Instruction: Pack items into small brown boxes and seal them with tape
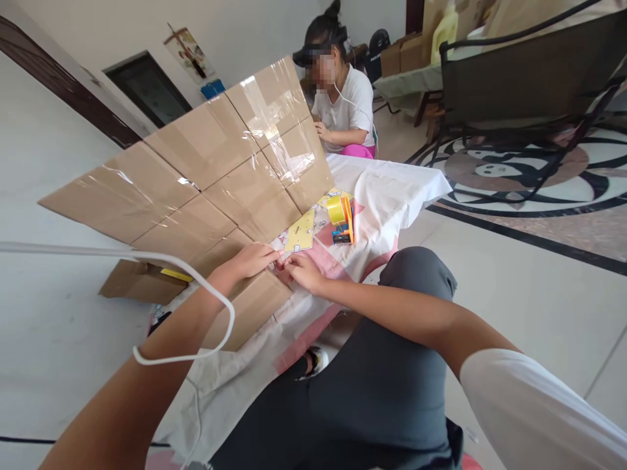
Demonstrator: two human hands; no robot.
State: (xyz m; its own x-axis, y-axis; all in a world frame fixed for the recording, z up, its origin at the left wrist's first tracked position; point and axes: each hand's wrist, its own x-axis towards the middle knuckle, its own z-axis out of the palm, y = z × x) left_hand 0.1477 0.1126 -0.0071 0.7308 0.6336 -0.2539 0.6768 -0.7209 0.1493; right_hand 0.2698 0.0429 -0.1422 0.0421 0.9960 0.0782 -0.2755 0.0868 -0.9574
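Observation:
My left hand (253, 259) rests at the top edge of a cardboard box (252, 310) on the cloth-covered table. Against its fingertips is my right hand (301, 269), its fingers pinched together at the box's corner; whatever lies between them is too small to make out. Just beyond both hands lies a yellow printed sheet (300, 234). An orange tape dispenser with a yellow roll (343, 219) stands to the right of the sheet. Behind the hands rises a large taped cardboard panel (210, 156).
A white cable (228, 313) loops across the view at left. Another small box (142, 281) sits at the left. Past the table (416, 183) a person (345, 98) in a white shirt sits. A dark folding chair (524, 78) is at the upper right.

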